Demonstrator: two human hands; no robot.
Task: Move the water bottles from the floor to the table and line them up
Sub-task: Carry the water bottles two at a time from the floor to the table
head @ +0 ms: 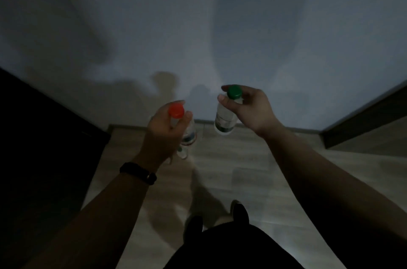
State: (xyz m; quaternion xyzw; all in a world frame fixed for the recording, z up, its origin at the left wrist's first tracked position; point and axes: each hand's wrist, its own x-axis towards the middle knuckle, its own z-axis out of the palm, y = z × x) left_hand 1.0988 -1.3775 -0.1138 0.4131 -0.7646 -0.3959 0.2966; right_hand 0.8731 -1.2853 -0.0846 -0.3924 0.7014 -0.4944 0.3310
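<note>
Two bottles up off the pale plank floor (231,169), one per hand.
My left hand (164,128) pinches the red-capped clear plastic bottle (187,136) at its neck, my right hand (248,110) the green-capped clear plastic bottle (224,121); both hang cap-up, table unseen.

No legible text; print on red-capped bottle (189,135) and green-capped bottle (224,119) too blurred.

A black wristband (138,173) circles the wrist of the left hand (164,130). Down and right of the wristband are two dark shoes (193,228), and lower still a black garment (231,249).
</note>
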